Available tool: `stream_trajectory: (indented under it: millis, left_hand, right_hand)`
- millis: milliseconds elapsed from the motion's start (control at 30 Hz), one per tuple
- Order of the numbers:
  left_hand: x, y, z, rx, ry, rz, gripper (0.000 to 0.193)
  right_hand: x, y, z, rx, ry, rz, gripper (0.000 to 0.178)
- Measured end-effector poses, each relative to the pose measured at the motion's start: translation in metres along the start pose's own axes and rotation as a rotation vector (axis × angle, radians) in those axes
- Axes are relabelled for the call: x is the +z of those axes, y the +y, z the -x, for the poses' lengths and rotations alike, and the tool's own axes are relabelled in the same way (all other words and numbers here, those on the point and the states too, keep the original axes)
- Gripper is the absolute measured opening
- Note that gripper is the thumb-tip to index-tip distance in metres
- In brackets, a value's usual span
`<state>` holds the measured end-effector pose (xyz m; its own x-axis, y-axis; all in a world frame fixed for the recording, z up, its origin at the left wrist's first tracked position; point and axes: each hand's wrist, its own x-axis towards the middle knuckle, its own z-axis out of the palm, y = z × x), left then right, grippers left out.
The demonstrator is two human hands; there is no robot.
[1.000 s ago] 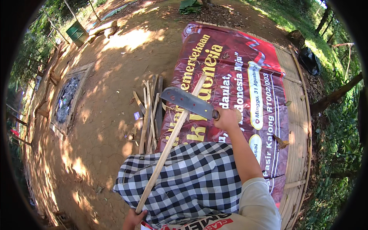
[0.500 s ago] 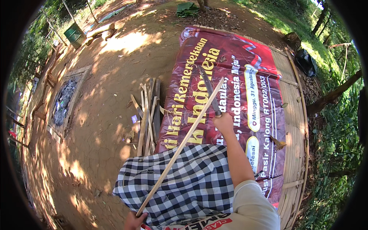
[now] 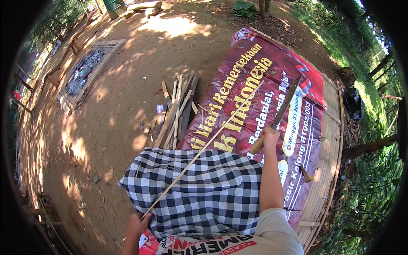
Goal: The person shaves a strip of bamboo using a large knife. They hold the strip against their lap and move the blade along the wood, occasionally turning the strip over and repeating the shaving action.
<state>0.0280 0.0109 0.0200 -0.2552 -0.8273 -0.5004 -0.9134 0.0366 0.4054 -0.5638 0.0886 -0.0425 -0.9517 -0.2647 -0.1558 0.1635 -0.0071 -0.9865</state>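
Holding the machete [image 3: 287, 102] in my closed right hand [image 3: 270, 139], my left hand [image 3: 137, 224] gripping the thin wooden strip [image 3: 195, 157] slanting over checked cloth [image 3: 221, 197] from seven to one o'clock, I judge the strip light, springy, splintery, best held at its seven-o'clock end.

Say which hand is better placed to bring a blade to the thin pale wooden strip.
Probably the right hand: it grips the wooden-handled dark metal machete, while the left hand holds the near end of the thin pale wooden strip.
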Motion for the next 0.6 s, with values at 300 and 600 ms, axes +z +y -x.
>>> stream_trajectory:
  millis: [300,600]
  left_hand:
    - [0.024,0.000,0.026,0.055,0.251,-0.075,0.045]
    - [0.024,0.015,0.034,0.059,0.295,-0.138,0.048]
  right_hand:
    - [0.006,0.008,0.032,-0.461,-0.329,0.358,0.008]
    - [0.045,-0.003,0.075,-0.864,-0.647,0.880,0.021]
